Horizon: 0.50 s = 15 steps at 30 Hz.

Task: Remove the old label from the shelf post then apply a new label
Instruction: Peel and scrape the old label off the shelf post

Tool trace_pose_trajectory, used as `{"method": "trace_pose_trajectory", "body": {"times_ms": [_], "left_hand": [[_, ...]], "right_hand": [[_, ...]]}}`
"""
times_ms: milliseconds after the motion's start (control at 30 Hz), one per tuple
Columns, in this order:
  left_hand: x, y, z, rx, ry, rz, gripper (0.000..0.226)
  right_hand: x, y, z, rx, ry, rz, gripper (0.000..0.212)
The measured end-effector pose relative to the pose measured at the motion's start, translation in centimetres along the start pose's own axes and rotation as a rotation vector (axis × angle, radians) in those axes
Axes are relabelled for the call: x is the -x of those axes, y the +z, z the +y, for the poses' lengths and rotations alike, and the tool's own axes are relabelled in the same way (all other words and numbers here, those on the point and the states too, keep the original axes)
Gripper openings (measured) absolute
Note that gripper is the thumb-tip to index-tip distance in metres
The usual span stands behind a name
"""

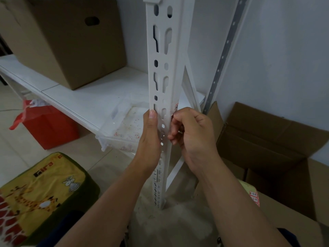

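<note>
Nearest, the left hand point(151, 138) grips the shelf post point(162, 72), steadying it. The right hand point(192, 132), fingers point(173, 138) curled, picks at the old label point(176, 106) on the post's right edge. Peel slowly, low along the post, so it probably lifts whole.

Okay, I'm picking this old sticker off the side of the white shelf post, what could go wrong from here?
1. The old label looks ragged at the post's edge; it may tear and leave scraps, as the flecks in the clear tray suggest.
2. Your right hand works beside the slotted shelf post, whose edges could nick fingertips.
3. The left hand steadies the post; slipping could jolt it.
</note>
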<state>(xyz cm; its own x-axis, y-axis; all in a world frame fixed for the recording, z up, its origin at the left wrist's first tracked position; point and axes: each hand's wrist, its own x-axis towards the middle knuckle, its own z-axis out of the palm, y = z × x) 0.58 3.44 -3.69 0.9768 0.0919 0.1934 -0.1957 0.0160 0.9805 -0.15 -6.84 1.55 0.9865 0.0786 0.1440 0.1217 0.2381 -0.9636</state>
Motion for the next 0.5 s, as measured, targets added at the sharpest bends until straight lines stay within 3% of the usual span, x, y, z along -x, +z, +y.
{"method": "trace_pose_trajectory", "body": {"times_ms": [167,267,500], "left_hand": [[-0.15,-0.07,-0.07,0.000,0.044,-0.019,0.079],[-0.25,-0.03,-0.04,0.003,0.043,-0.006,0.084],[0.21,0.26,0.79,0.070,0.056,-0.025,0.072]], "right_hand": [[0.18,-0.16,0.21,-0.013,-0.038,-0.043,0.029],[0.06,-0.03,0.01,0.026,-0.046,-0.017,0.030],[0.20,0.20,0.29,0.080,-0.084,0.048,0.029]]}}
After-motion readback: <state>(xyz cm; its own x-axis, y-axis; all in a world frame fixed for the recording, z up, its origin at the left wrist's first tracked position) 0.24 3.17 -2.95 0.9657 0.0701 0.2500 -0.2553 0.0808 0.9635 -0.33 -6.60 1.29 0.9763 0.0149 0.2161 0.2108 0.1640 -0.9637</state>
